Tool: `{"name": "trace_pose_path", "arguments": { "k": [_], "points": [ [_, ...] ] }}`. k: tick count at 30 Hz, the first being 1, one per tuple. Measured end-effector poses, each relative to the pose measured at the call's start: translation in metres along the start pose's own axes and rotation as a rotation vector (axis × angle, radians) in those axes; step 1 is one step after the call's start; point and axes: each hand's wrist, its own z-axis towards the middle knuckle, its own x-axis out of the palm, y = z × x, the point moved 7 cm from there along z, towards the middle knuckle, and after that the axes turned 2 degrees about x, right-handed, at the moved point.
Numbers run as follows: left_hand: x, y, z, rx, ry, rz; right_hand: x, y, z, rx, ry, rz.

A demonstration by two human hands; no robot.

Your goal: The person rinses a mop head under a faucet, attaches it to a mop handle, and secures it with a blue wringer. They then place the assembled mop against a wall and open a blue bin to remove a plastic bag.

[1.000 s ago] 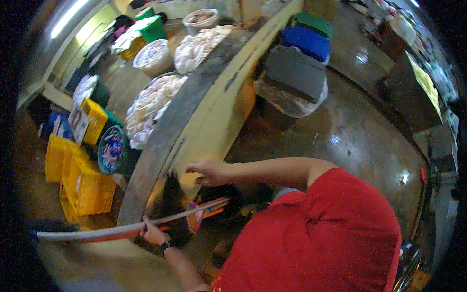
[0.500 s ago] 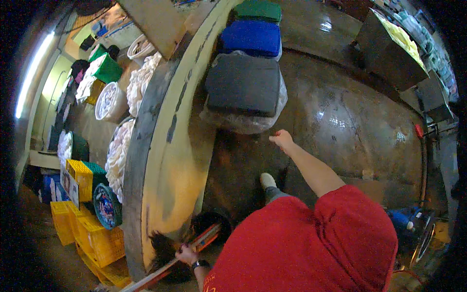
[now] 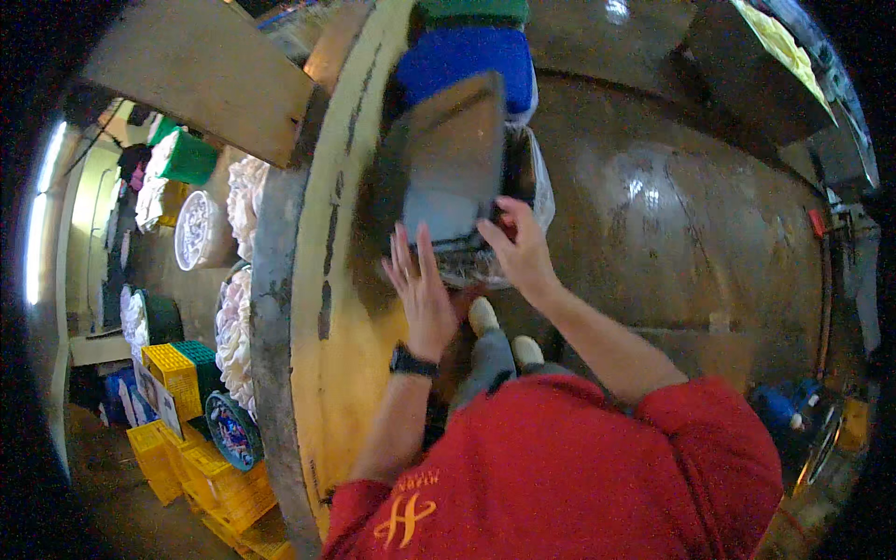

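A dark grey bin lid point(image 3: 453, 140), smeared by motion, stands tilted up over a bin lined with a clear plastic bag point(image 3: 539, 173). My right hand point(image 3: 525, 250) pinches the lid's near right corner between thumb and fingers. Fingers stretched out, my left hand point(image 3: 427, 303) is at the lid's near left edge; whether it touches the lid is unclear. A black watch is on my left wrist. Most of the bin's inside is hidden behind the lid.
Beyond stand a blue-lidded bin point(image 3: 467, 65) and a green-lidded one point(image 3: 476, 11). A low yellow wall point(image 3: 322, 373) runs along my left. Past it are yellow crates point(image 3: 219, 471), a white tub point(image 3: 201, 231) and heaps of white cloth point(image 3: 235, 336). The brown floor point(image 3: 644, 252) looks wet.
The grey lid has gone from flat on the bin to tilted up. My right hand has taken hold of it. My left hand has left the long stick and come up beside the lid.
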Motion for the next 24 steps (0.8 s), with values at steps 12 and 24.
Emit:
{"name": "trace_pose_path", "arguments": {
  "k": [12, 24],
  "points": [
    [-0.059, 0.195, 0.082, -0.486, -0.557, -0.245, -0.095, -0.162, 0.207, 0.325, -0.02, -0.686],
    [-0.078, 0.177, 0.073, -0.951, -0.485, 0.046, -0.08, -0.209, 0.214, 0.597, 0.873, -0.557]
  ]
}}
